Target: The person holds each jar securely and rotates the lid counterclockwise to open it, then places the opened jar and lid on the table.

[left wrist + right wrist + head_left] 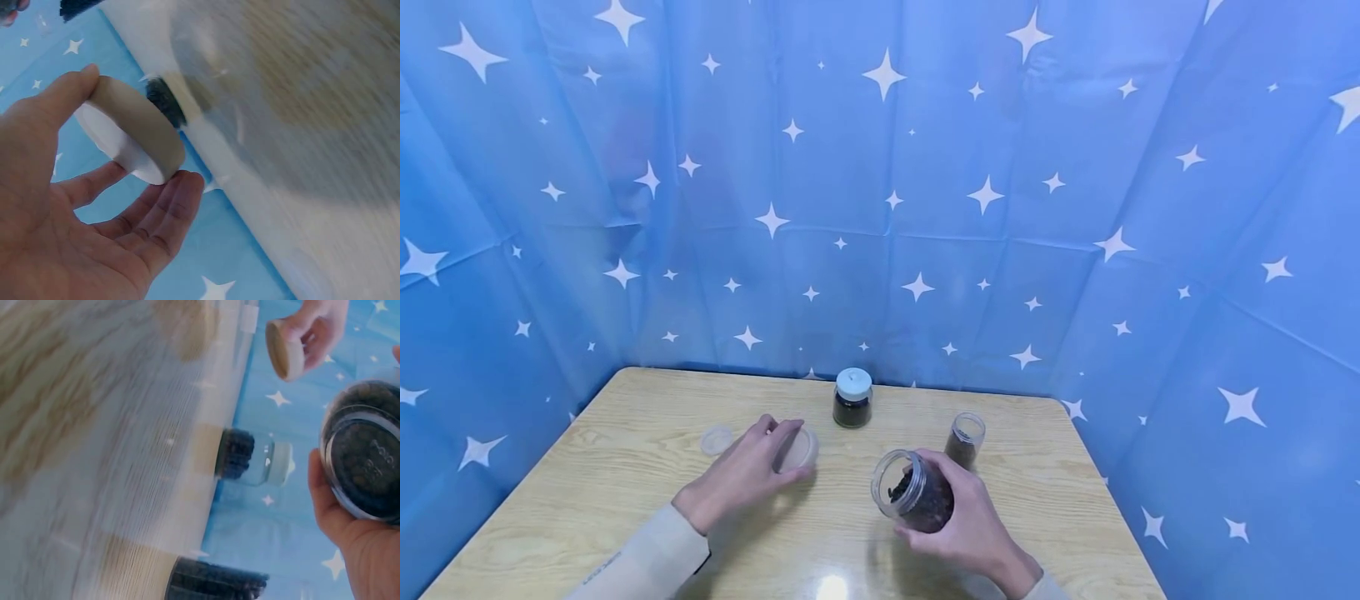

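Note:
My left hand (745, 468) pinches a round whitish lid (801, 450) between thumb and fingertips, held on edge above the table; its hollow inside shows in the left wrist view, where the lid (139, 128) faces my palm. My right hand (973, 529) grips a clear jar (931, 502) part-filled with small dark pieces. This jar is uncapped and leans, its mouth turned up and toward the left hand. In the right wrist view the jar's base (369, 462) faces the camera. A gap separates the lid from the jar's mouth.
Behind the right hand stands a slimmer open jar (962, 443) with dark contents. Near the table's back edge is a jar with a pale blue lid (853, 383), dark inside. A flat translucent lid (717, 440) lies left of the left hand. A blue star-patterned curtain (850, 167) hangs behind the wooden table (602, 467).

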The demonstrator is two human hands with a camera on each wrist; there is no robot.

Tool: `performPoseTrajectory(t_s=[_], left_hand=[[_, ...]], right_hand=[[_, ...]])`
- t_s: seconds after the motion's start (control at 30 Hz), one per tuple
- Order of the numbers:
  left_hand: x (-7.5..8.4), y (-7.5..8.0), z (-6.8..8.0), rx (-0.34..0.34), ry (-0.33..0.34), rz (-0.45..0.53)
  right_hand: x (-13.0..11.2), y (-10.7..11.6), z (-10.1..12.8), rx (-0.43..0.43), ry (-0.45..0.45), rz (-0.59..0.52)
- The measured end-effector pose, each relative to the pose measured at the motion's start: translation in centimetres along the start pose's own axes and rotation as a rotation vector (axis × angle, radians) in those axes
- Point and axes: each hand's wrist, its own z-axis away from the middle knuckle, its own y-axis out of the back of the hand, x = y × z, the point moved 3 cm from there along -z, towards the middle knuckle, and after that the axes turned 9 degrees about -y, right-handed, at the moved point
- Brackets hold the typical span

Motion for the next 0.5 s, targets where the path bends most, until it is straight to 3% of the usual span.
performPoseTrajectory(t_s=[0.17, 0.5], left_hand=[[-1.2, -0.5, 0.1, -0.026, 0.003, 0.004], [-2.7, -1.3, 0.1, -0.055, 0.028, -0.015]], right_hand=[[0.0, 0.1, 0.1, -0.003, -0.027, -0.003], [0.4, 0.0, 0.2, 0.019, 0.020, 0.010]])
